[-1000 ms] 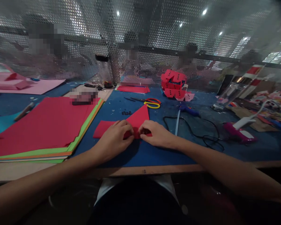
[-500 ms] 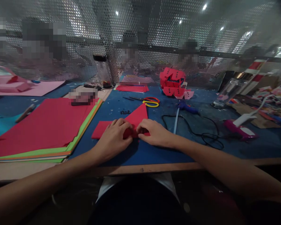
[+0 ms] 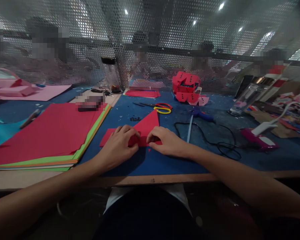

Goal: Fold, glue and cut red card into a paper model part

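Your left hand (image 3: pixel 120 142) rests farther from right hand (image 3: pixel 166 142) now; curled fingers touch red paper (image 3: pixel 150 124), pinch unclear; press evenly between them.

The head camera looks forward and down from close above the table (image 3: pixel 150 165), toward the mesh wall (image 3: pixel 162 21) behind it.

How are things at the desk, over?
Left hand, right hand on red paper. Scissors lie close by its far tip. Blue glue gun off to the right.
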Demonstrator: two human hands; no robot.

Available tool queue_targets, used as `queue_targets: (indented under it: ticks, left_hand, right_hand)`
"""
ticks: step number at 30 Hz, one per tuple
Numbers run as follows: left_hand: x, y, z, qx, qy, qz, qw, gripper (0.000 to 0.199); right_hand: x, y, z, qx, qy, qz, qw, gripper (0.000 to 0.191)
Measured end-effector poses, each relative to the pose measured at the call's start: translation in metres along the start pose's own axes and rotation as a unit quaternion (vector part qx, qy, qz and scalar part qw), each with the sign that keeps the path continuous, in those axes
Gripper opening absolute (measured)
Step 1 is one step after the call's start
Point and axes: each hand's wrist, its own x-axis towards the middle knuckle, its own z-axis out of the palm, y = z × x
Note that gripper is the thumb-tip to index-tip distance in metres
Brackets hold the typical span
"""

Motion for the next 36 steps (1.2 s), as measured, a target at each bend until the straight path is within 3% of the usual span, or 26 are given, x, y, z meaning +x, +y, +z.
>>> queue_targets:
  ticks: [13, 36]
  left_hand:
    - [-0.012, -0.005, -0.014, -0.006, 0.013, -0.017, 1.000, 0.019]
    - [-0.036, -0.035, -0.022, 0.026, 0.055, -0.049, 0.997, 0.034]
  right_hand:
    - [-0.001, -0.003, -0.004, 0.001, -0.011, 0.008, 1.000, 0.009]
    - [-0.002, 0.000, -0.003, 0.010, -0.014, 0.011, 1.000, 0.008]
